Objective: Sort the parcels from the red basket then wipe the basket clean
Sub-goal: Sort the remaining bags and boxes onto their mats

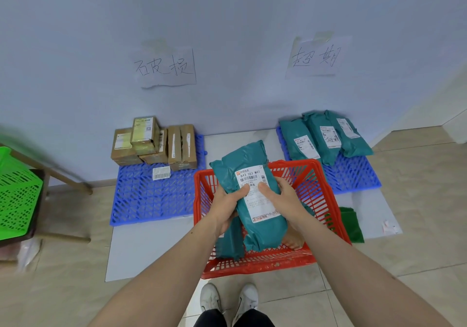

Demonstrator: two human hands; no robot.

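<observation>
Now both hands, left hand (227, 206) and right hand (284, 200), fingers wrapped tight, hold a teal mailer parcel (252, 195) above the red basket (326, 200).

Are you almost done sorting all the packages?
Partly. Boxes sit on the left mat, green bags on the right mat. Both hands, left and right, hold one bag. Another bag waits in the red basket; wiping isn't started.
</observation>
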